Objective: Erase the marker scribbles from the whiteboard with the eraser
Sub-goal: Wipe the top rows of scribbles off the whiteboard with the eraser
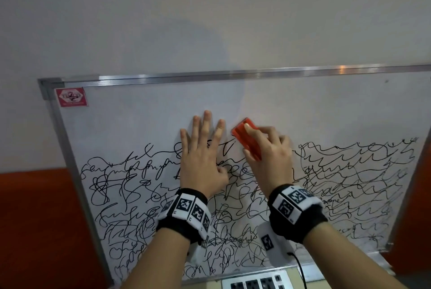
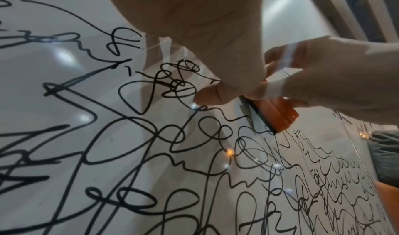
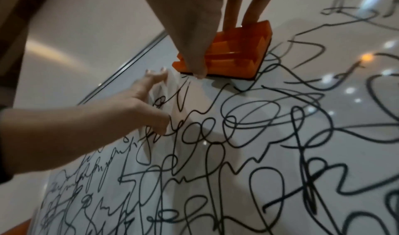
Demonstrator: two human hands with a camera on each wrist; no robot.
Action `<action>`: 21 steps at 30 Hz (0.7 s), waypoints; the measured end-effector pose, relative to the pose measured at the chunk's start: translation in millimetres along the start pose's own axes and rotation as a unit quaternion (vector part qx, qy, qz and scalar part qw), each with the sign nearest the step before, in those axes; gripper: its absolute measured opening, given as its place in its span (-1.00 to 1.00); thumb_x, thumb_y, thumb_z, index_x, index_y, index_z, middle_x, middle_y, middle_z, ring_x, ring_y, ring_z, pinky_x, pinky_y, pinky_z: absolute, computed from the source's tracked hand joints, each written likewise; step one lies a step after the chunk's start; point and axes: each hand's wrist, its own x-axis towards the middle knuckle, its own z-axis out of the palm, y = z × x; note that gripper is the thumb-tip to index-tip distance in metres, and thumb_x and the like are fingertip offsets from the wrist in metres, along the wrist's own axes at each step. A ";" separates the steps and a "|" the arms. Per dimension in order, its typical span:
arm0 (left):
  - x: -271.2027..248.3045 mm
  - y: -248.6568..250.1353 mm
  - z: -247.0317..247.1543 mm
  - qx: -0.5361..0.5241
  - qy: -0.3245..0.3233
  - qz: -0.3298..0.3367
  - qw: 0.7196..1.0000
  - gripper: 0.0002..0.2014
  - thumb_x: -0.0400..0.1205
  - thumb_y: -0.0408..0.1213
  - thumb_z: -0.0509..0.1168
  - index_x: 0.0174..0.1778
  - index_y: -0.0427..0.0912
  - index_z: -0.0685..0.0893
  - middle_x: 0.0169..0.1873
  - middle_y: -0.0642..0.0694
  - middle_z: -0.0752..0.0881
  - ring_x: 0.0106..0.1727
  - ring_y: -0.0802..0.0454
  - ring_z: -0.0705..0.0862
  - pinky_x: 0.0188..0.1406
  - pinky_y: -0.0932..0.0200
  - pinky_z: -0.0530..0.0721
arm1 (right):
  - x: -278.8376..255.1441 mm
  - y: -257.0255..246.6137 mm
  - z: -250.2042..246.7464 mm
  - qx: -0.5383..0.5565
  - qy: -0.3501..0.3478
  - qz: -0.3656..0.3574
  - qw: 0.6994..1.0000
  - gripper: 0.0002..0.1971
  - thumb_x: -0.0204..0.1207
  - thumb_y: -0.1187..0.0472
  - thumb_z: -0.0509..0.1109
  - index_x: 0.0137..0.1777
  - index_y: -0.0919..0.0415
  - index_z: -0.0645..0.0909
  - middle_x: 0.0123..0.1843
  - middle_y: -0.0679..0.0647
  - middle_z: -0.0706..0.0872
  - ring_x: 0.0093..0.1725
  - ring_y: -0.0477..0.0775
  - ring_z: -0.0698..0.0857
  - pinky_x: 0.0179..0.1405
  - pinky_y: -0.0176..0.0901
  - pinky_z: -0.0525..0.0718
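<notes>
A metal-framed whiteboard [image 1: 144, 111] leans against a pale wall [image 1: 210, 20] and fills the lower part of the head view. Black marker scribbles [image 1: 349, 172] crowd its lower half from left to right, while the upper band of the board is bare white. A red sticker [image 1: 71, 97] sits in the board's upper left corner.

The left hand [image 1: 202, 155] lies flat on the board near the centre of the frame, fingers [image 1: 206, 123] straight and spread apart, the palm over the top edge of the scribbles. In the right wrist view it comes in from the left edge, fingertips touching the board just beside the eraser.

The right hand [image 1: 268, 151] grips an orange eraser [image 1: 242, 132], just right of the left hand's fingertips. The fingers are curled round its ribbed plastic back, thumb on one long side and fingers on the other, as the right wrist view shows. The eraser's dark pad lies against the board at the upper edge of the scribbles, tilted diagonally in the head view.

Both wrists wear black bands [image 1: 184, 214] with square black-and-white markers. At the bottom of the head view, below the board, is part of a white power strip [image 1: 254, 283] beside a black cable [image 1: 299, 265].
</notes>
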 end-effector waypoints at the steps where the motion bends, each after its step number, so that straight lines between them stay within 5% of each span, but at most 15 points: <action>1: 0.7 -0.3 0.0 0.001 -0.001 0.000 1.000 0.14 0.32 -0.17 0.32 0.78 0.03 -0.21 0.73 -0.15 -0.39 0.73 -0.19 -0.39 0.70 -0.39 -0.14 | -1.4 -2.6 2.5 0.000 -0.003 -0.002 1.000 -0.43 0.36 0.19 0.66 0.39 0.00 0.62 0.26 0.00 0.66 0.05 0.20 0.53 -0.06 0.19 0.68; 6: -1.1 -4.0 -1.6 -0.003 -0.005 0.012 1.000 0.14 0.32 -0.19 0.33 0.78 0.04 -0.20 0.73 -0.13 -0.40 0.74 -0.18 -0.39 0.71 -0.36 -0.17 | -40.4 5.8 2.8 -0.027 -0.033 -0.046 0.998 -0.41 0.30 0.23 0.70 0.35 -0.02 0.64 0.24 -0.05 0.69 -0.06 0.16 0.54 -0.15 0.11 0.64; 10: -1.6 -5.2 0.3 -0.010 0.006 0.013 1.000 0.13 0.30 -0.19 0.32 0.79 0.04 -0.14 0.74 -0.12 -0.35 0.75 -0.18 -0.34 0.71 -0.33 -0.18 | -17.0 -8.1 3.9 -0.014 0.010 0.011 1.000 -0.42 0.31 0.23 0.67 0.36 0.00 0.66 0.23 0.00 0.70 0.02 0.21 0.55 -0.05 0.13 0.61; 16: -1.6 -3.0 -2.4 -0.003 -0.014 0.005 1.000 0.11 0.35 -0.18 0.29 0.77 0.06 -0.22 0.72 -0.11 -0.41 0.72 -0.15 -0.43 0.69 -0.29 -0.31 | -39.4 7.2 4.6 -0.042 -0.065 -0.087 0.993 -0.37 0.25 0.28 0.70 0.32 -0.07 0.64 0.25 -0.06 0.66 -0.03 0.28 0.57 -0.17 0.18 0.61; 21: -3.3 -3.3 -5.0 0.002 -0.019 0.008 1.000 0.12 0.36 -0.22 0.33 0.77 0.07 -0.23 0.71 -0.09 -0.43 0.72 -0.14 -0.43 0.71 -0.31 -0.25 | -6.2 -6.2 2.0 -0.025 -0.011 -0.044 0.999 -0.45 0.33 0.26 0.66 0.33 -0.01 0.65 0.26 -0.01 0.70 0.02 0.30 0.57 -0.07 0.22 0.62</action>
